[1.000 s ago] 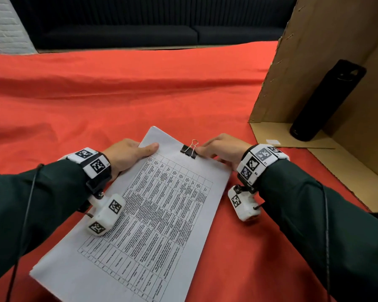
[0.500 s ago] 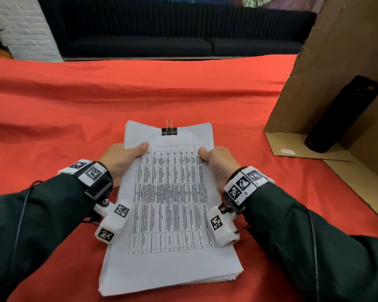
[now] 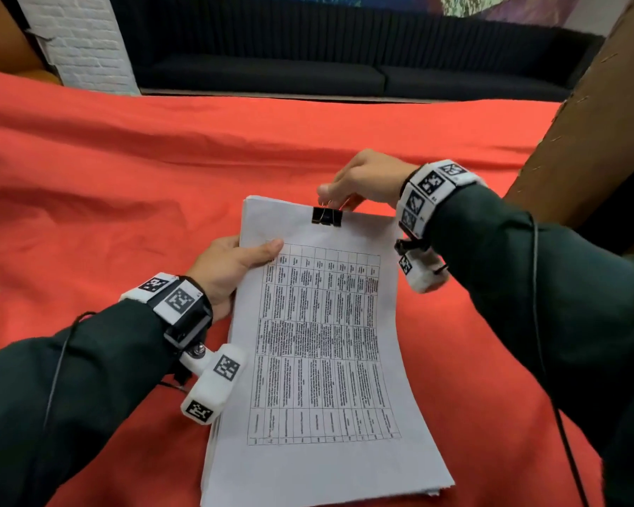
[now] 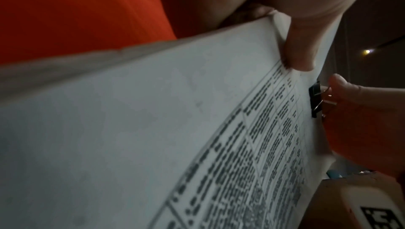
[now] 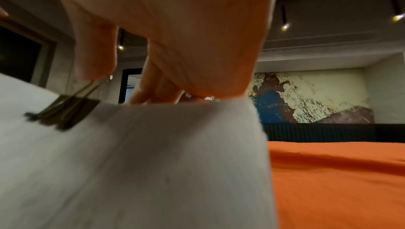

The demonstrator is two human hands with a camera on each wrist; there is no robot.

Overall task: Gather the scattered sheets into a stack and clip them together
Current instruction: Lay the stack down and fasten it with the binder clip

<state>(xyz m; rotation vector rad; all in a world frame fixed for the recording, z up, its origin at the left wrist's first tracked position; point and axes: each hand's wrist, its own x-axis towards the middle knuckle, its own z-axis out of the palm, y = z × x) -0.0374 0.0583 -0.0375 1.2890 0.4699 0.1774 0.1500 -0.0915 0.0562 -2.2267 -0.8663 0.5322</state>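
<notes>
A stack of white sheets with a printed table on top is tilted up off the red cloth, its near end low. A black binder clip grips the middle of its far edge. My left hand holds the stack's left edge, thumb on top and fingers underneath. My right hand pinches the clip's wire handles from beyond the far edge. The left wrist view shows the clip and the right hand's fingertips at the paper's edge. The stack fills the right wrist view.
The red cloth covers the whole table. A brown cardboard box wall stands at the right. A dark sofa and a white brick pillar lie beyond the table's far edge.
My right hand left the stack's right edge and took the clip's handles at the far edge. The stack has lifted and turned slightly; my left hand keeps its grip on the left edge.
</notes>
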